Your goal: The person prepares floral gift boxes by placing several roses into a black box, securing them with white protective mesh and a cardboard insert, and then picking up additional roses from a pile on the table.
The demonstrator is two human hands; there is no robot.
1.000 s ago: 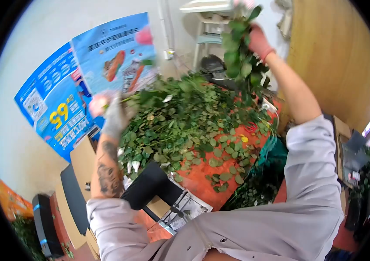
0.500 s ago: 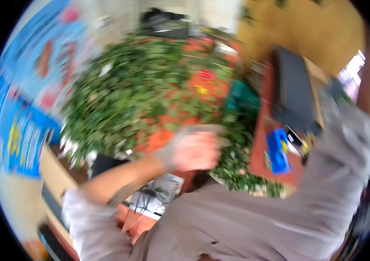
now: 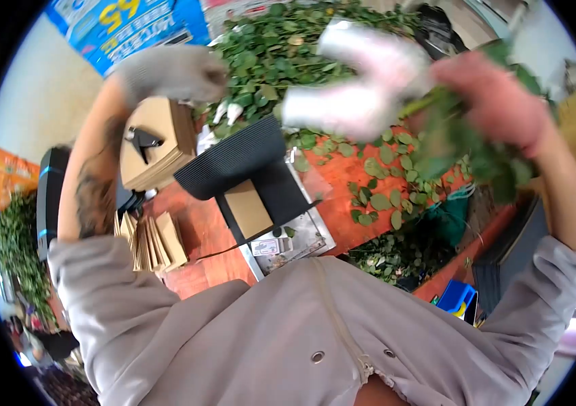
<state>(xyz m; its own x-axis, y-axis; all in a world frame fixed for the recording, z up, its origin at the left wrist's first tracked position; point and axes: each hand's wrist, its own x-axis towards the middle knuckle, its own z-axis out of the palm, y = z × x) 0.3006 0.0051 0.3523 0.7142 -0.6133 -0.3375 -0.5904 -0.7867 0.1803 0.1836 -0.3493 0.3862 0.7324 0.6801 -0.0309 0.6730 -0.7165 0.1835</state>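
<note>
My right hand [image 3: 494, 101], in a pinkish glove, is closed round leafy green rose stems [image 3: 440, 132] at the upper right. Blurred white-and-pink rose heads [image 3: 376, 78], apparently in white sleeves, point left from it over the table. At the upper left my left hand [image 3: 173, 73] wears a grey glove. Its fingers are curled, and whatever they hold, if anything, is hidden. Beside its fingertips lies a large heap of leafy stems [image 3: 281, 40]. A black corrugated stand [image 3: 237, 159] with a brown card piece [image 3: 248, 210] sits below, between the hands.
A stack of brown cardboard [image 3: 159, 145] carries a black tool [image 3: 143, 142]. More folded card pieces [image 3: 152, 243] stand nearby. Loose leaves [image 3: 382, 199] litter the red table [image 3: 335, 220]. At lower right is a blue box [image 3: 457, 296]; a green bag [image 3: 452, 220] hangs by the edge.
The view has turned left. My left hand has moved from the middle to the upper left. My right hand has come into view with the roses.
</note>
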